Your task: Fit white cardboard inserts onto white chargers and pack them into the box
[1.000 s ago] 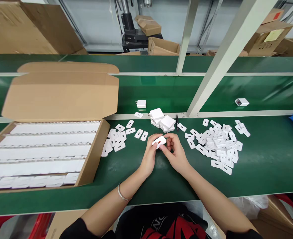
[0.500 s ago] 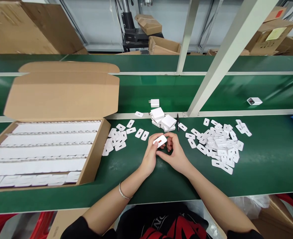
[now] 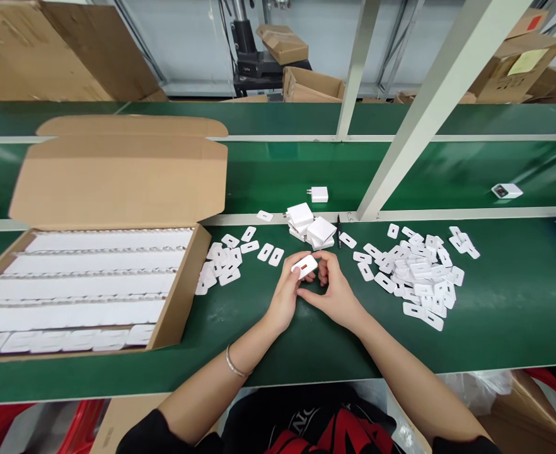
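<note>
My left hand (image 3: 285, 296) is closed around a white USB charger (image 3: 305, 267), whose end with the orange port faces up. My right hand (image 3: 333, 291) is beside it, index fingertip by the charger's far corner, thumb stretched out apart from the curled fingers, with nothing in its grasp. Just beyond my hands lies a stack of white chargers (image 3: 320, 231), with a black pen (image 3: 339, 231) at its right. Loose white slotted cover plates form a small pile (image 3: 229, 260) to the left and a large pile (image 3: 420, 271) to the right.
An open carton (image 3: 176, 296) with rows of white pieces stands at the left. Behind the bench, a green belt (image 3: 268, 176) carries one charger (image 3: 319, 194) near the middle and another (image 3: 507, 191) farther right. A slanted white post (image 3: 415, 120) rises behind the right pile.
Both chargers on the green belt have shifted to the right. My hands and the held charger have stayed almost in place.
</note>
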A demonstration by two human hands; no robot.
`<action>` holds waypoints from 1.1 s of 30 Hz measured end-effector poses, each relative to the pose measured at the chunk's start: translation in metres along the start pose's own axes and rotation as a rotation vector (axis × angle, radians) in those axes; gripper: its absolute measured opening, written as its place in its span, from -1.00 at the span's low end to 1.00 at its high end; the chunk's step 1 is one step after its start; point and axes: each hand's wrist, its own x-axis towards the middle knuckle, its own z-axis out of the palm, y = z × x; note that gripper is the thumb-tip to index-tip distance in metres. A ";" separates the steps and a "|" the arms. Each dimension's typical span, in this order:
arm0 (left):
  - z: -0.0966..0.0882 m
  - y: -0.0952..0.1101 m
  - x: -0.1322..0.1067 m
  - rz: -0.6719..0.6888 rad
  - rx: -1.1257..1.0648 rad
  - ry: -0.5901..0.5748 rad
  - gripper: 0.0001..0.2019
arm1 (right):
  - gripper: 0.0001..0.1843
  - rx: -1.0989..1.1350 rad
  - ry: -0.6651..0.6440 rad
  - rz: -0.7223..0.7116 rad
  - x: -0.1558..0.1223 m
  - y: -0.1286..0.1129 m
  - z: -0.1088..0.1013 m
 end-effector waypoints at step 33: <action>-0.009 0.009 -0.005 0.441 0.394 -0.117 -0.66 | -0.58 0.067 0.015 -0.088 -0.003 0.002 -0.007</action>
